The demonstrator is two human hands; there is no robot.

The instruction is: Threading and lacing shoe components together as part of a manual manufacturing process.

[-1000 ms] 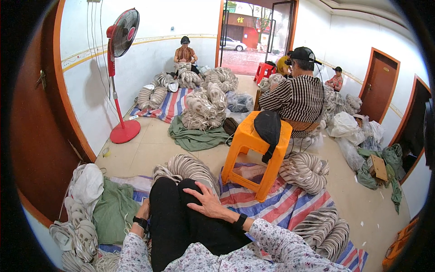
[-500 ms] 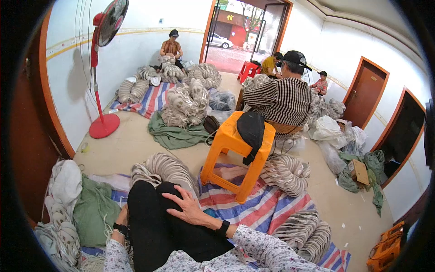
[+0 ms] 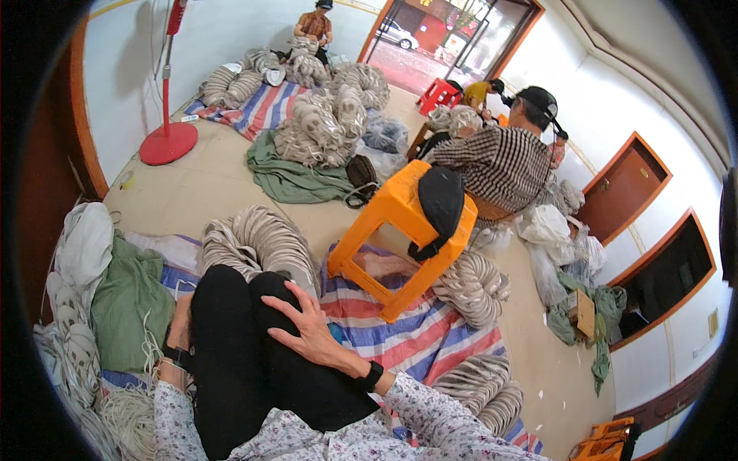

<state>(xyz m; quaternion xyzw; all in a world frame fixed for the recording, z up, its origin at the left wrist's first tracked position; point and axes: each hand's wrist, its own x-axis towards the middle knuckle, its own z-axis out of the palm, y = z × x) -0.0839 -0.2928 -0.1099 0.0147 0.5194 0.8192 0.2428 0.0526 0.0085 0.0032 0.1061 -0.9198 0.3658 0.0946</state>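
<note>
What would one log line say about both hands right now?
left hand: beside black trousers, partly hidden | right hand: spread open, resting on black trousers | ahead: pale looped bundle, orange stool

Beige-grey strap bundle (image 3: 269, 234) | loops packed close, arched | just beyond black trousers (image 3: 231, 346) | pale cord tangle (image 3: 132, 422) | loose | left of trousers

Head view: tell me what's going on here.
The person's right hand rests spread on the black trousers. The left hand, partly hidden, is at their left side; whether it holds anything is unclear. A coiled pale bundle lies beyond the knees; past the orange stool sits a striped-shirted co-worker.
</note>
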